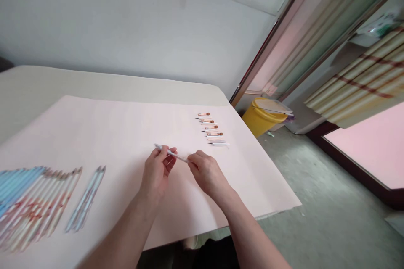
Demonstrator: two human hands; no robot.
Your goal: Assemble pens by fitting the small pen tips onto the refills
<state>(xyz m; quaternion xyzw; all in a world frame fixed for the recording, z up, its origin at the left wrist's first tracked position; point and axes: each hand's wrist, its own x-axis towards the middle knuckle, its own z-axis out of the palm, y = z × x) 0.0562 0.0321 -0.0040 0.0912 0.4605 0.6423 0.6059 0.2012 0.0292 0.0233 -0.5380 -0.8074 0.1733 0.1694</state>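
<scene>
My left hand (158,168) pinches a slim white and pale-blue pen (172,153) between thumb and fingers, its wider end pointing up and left. At the thin lower-right end of the pen, the fingers of my right hand (203,170) are closed. Whether that thin end is a separate piece, I cannot tell. Both hands are above the pale pink sheet on the table. Beyond my right hand lies a column of small parts (214,134), some brown-ended and some thin and white with dark tips.
At the left lie a row of white pens with reddish patterns (38,206), blue pens (19,185) and two separate pale-blue pens (85,199). The pink sheet (126,122) covers much of the table (142,86). A yellow bin (260,117) stands on the floor beyond the right edge.
</scene>
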